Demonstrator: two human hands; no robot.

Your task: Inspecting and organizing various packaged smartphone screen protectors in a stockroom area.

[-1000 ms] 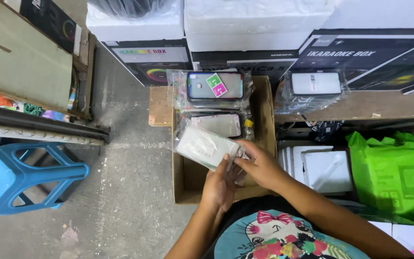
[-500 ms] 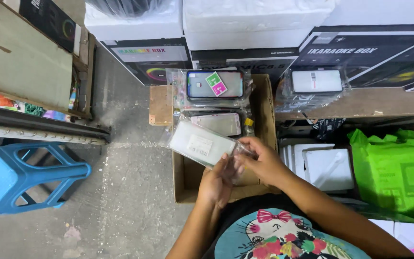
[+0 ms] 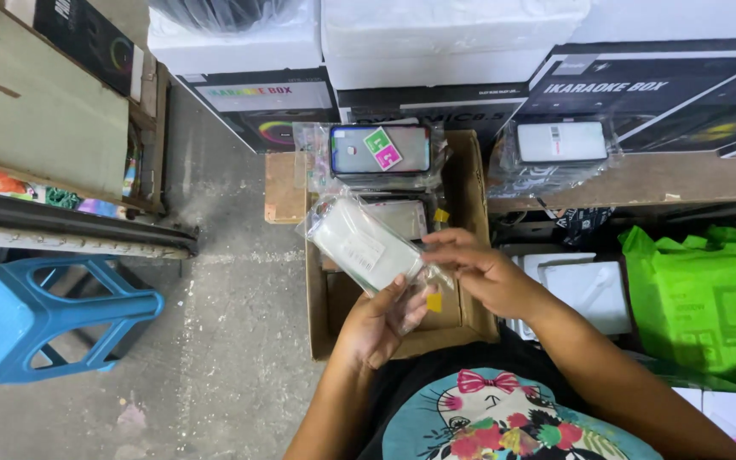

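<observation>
Clear phone case in plastic sleeve, tilted above cardboard box; left hand gripping lower end, right hand pinching sleeve edge.

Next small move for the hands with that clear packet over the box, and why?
Probably seal the open end: the right hand pinches the lower end of the clear packet, the left hand supports it from below, and a small yellow tab hangs there. So press that flap shut, then lay it in the cardboard box with the other packets.
</observation>
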